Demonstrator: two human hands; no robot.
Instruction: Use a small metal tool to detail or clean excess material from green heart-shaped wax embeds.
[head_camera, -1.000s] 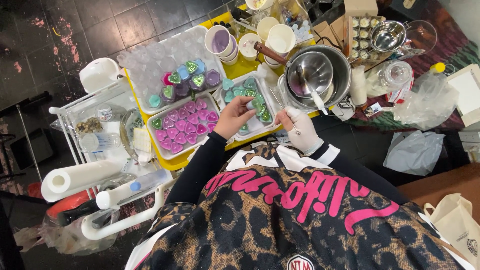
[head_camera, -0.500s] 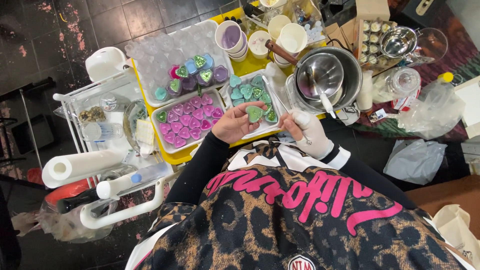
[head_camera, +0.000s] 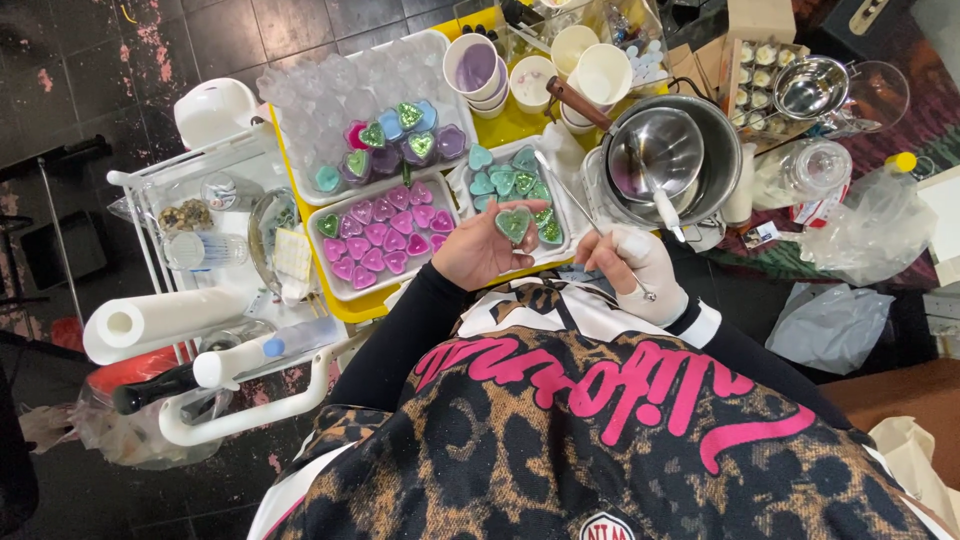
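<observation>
My left hand (head_camera: 482, 252) holds a green heart-shaped wax piece (head_camera: 514, 223) in its palm, just in front of a white tray of teal and green hearts (head_camera: 462, 187). My right hand (head_camera: 632, 270), in a white glove, grips a thin metal tool (head_camera: 566, 195) whose tip points up over that tray. A second white tray (head_camera: 330, 291) with several pink hearts lies to the left. Behind it, a big clear mould tray (head_camera: 300, 90) holds a few coloured hearts. All sit on a yellow tabletop (head_camera: 510, 125).
A steel pot with a smaller pan and spoon inside (head_camera: 680, 155) stands right of the trays. Paper cups (head_camera: 585, 70) sit behind. A white cart (head_camera: 200, 240) on the left carries a paper roll (head_camera: 150, 322) and bottles. Plastic bags (head_camera: 850, 230) lie at right.
My left hand has lifted a green heart out of the teal tray and turned palm up with it. My right hand has drawn nearer with the tool.
</observation>
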